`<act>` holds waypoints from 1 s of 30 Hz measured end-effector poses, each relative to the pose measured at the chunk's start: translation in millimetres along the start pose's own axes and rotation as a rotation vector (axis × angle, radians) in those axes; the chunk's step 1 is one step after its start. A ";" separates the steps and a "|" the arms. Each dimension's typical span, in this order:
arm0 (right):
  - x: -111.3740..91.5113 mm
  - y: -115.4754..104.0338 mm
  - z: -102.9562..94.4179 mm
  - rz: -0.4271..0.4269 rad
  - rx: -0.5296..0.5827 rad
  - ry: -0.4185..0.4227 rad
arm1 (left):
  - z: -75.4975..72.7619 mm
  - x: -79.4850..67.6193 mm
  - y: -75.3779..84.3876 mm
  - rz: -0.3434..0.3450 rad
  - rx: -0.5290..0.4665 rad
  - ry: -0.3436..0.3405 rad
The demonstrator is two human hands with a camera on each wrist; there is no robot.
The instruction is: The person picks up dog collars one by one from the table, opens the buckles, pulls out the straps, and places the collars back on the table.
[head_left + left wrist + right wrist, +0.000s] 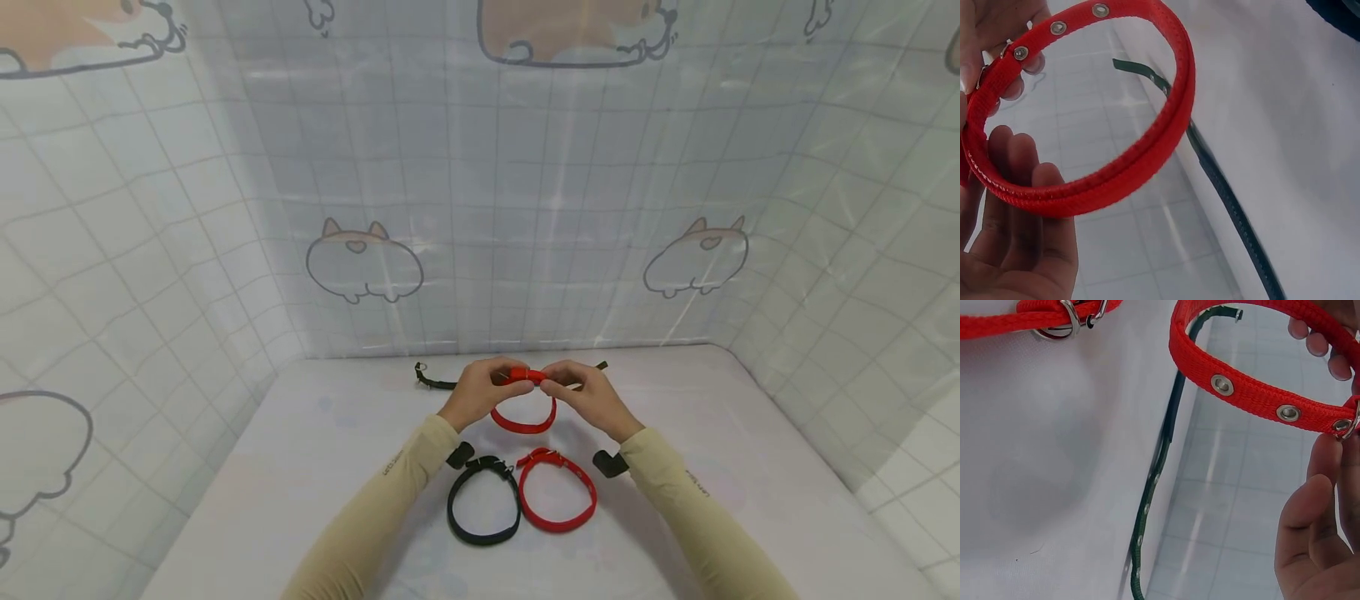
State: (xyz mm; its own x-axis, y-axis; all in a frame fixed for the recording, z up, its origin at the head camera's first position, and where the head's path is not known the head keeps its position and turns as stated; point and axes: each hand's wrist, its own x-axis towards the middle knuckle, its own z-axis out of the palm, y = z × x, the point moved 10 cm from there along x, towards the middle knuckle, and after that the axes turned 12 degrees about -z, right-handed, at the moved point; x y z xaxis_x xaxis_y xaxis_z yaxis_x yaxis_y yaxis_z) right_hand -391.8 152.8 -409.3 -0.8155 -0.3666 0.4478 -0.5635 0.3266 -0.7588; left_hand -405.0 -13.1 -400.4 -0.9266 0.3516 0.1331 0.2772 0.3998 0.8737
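A red dog collar (523, 428), closed into a loop, is held up off the table between both hands. My left hand (480, 387) grips it at the buckle end, with thumb and index finger on the band. From the other side my right hand (592, 396) pinches the band beside the buckle. Metal eyelets show along the red collar (1254, 397) in the right wrist view, and a metal ring and buckle sit partly behind fingers. In the left wrist view, several fingers of the left hand (1029, 250) lie curved behind the loop.
Nearer me lie a looped black collar (483, 540) and a second looped red collar (558, 527), side by side. Behind the hands a dark green collar (435, 383) stretches unfastened along the table's back edge. Patterned sheeting (510, 167) surrounds the white table (300, 467).
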 end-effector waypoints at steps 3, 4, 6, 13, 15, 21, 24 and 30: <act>-0.2 -1.0 0.7 -0.010 0.006 0.003 | -0.4 0.6 -0.4 -0.003 0.001 0.009; -0.2 -1.9 0.7 -0.015 0.008 0.005 | -0.8 0.5 0.1 0.000 0.003 0.014; 0.1 -2.6 0.8 -0.025 0.011 0.014 | -1.8 0.8 0.2 0.005 0.003 0.026; -0.4 -2.6 1.6 -0.024 0.017 0.035 | -3.6 0.4 -1.1 0.017 -0.006 0.052; -1.1 -2.3 1.5 -0.022 -0.007 0.033 | -3.3 0.1 -2.1 0.013 -0.014 0.047; 2.5 -10.1 -0.3 -0.103 -0.145 0.005 | -2.1 -0.4 -3.9 -0.011 -0.021 0.024; 4.8 -14.6 -1.3 -0.144 -0.186 0.003 | -1.5 -0.3 -5.8 -0.018 -0.009 0.020; 2.0 -11.9 -2.1 -0.129 -0.155 0.031 | -1.6 0.0 -9.6 -0.008 -0.003 0.022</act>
State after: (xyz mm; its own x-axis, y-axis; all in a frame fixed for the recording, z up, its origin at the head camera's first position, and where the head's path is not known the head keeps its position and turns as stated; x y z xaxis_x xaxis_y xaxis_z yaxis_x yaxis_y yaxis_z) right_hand -387.0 150.1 -398.4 -0.7379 -0.3873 0.5527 -0.6748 0.4101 -0.6135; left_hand -408.1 -18.3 -408.0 -0.9343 0.3294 0.1361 0.2688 0.4002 0.8761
